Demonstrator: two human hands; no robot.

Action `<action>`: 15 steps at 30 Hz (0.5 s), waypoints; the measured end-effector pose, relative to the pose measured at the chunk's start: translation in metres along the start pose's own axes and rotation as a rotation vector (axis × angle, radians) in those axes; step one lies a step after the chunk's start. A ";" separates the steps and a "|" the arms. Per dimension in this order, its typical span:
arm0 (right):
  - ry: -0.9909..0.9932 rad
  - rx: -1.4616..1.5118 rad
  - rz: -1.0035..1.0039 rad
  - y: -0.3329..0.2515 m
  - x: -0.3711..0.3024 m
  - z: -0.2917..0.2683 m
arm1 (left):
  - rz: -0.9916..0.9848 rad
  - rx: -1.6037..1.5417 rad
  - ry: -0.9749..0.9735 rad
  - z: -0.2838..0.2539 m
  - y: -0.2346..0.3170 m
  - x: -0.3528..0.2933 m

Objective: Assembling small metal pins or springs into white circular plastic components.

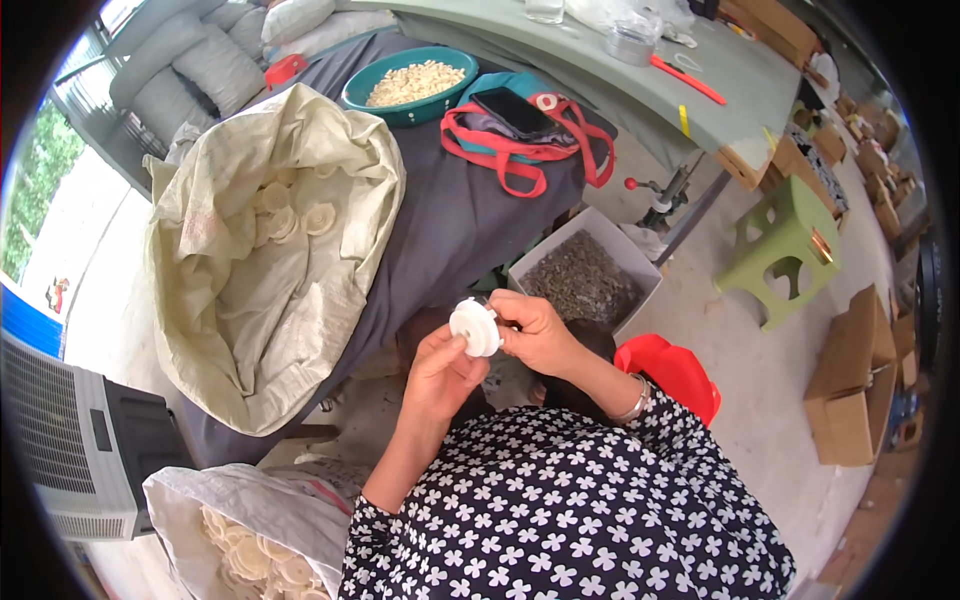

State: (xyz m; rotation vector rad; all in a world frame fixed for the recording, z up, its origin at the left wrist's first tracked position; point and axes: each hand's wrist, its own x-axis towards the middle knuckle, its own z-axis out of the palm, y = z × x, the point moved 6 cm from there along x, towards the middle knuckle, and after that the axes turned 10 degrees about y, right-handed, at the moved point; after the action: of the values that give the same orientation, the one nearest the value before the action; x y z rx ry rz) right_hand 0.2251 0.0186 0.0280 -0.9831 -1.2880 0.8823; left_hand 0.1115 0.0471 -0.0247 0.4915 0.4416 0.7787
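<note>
A white round plastic part (474,328), with a raised rim and small tabs, is held between both hands in front of my body. My left hand (447,366) grips its lower left side, thumb on its face. The fingers of my right hand (537,332) close on its right edge; whether they also hold something small is hidden. To the left, an open cream woven sack (185,300) lies on a dark cloth-covered table, with several similar round parts (283,222) inside. Another white sack (185,490) at lower left is filled with pale round parts (258,560).
A teal basin (355,98) of small cream pieces and a red-trimmed bag (490,150) with a phone (513,110) sit farther back. A grey bin (640,290) holds small dark pieces. Rightward stand a green stool (790,225), a red plastic object (680,375) and cardboard boxes (845,420).
</note>
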 end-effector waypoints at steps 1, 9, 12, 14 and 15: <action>0.001 -0.002 -0.002 0.003 0.000 0.000 | 0.000 0.000 -0.003 0.000 0.001 0.000; 0.190 -0.394 0.045 0.003 -0.004 -0.020 | 0.318 0.532 0.419 -0.024 0.048 -0.005; 0.133 -0.367 0.030 -0.004 -0.002 -0.013 | 0.304 0.735 0.374 -0.023 0.035 -0.005; 0.099 -0.389 -0.003 -0.008 0.000 -0.008 | 0.367 0.830 0.336 -0.031 0.026 -0.001; 0.069 -0.409 -0.034 -0.009 0.001 -0.004 | 0.373 0.826 0.343 -0.041 0.024 -0.001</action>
State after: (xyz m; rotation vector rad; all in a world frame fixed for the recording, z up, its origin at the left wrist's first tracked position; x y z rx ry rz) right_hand 0.2293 0.0160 0.0370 -1.2935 -1.4520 0.5618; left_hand 0.0753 0.0713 -0.0437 1.2431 1.0217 1.0315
